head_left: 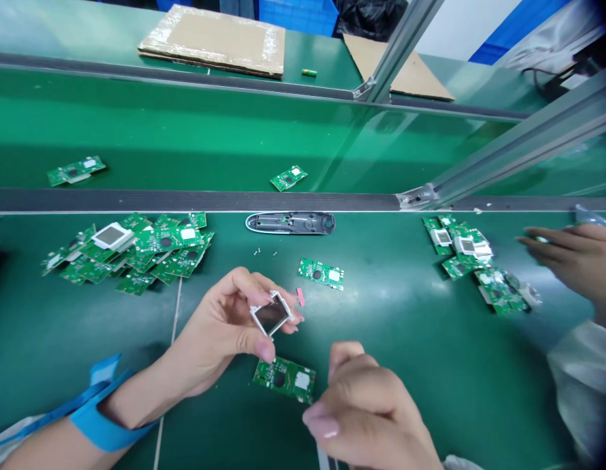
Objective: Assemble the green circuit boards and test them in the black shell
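Note:
My left hand (234, 320) holds a small white-framed display (272, 314) between thumb and fingers, its dark face turned up. Just below it, a green circuit board (284, 378) lies on the table, close to both hands. At the lower right of that board is my right hand (371, 405), its fingers curled together; a pale strip-like thing shows under it, too hidden to name. Another circuit board (321, 273) lies further up, with a small pink piece (300, 297) beside it. Behind these sits an elongated grey casing (290, 223), its open side up.
A heap of circuit boards (170, 245) is at the left. A smaller pile (459, 245) lies at the right, near another person's hand (571, 258). A metal frame rail (195, 200) crosses behind the casing, and a slanted post (508, 143) rises at the right.

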A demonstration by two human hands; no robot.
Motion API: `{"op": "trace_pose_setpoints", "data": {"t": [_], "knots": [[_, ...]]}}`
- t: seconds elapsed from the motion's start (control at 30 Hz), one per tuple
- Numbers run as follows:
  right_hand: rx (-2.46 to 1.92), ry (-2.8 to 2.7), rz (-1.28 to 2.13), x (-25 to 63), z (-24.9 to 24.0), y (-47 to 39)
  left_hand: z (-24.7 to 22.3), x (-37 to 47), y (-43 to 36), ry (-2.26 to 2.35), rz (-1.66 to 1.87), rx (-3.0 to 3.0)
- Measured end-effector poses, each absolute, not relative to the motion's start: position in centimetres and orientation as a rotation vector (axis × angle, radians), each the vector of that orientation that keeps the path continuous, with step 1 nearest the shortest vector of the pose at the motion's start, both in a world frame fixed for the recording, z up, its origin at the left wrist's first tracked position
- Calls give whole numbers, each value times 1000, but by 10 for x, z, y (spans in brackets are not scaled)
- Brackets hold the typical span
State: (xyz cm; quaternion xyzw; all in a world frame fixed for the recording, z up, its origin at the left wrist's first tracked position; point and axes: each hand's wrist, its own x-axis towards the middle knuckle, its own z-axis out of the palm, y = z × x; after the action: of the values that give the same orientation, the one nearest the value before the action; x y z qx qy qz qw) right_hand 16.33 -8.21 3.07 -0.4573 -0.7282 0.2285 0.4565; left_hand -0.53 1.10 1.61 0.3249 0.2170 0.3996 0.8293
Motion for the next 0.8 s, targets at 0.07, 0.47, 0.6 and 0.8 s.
{"op": "trace_pose_setpoints", "data": {"t": [0.07,0.47,0.6,0.8], "knots": [[-1144,-1644,520,163,35,-76,15,-6,10,450,839,687],[-1323,-1818,279,168,42,-54,16,-3,9,556,590,532],[-1313,-1827,225,163,37,-52,16,-1,10,588,535,505],[-1304,-1865,208,165,35,-53,14,-2,10,580,523,533]]}}
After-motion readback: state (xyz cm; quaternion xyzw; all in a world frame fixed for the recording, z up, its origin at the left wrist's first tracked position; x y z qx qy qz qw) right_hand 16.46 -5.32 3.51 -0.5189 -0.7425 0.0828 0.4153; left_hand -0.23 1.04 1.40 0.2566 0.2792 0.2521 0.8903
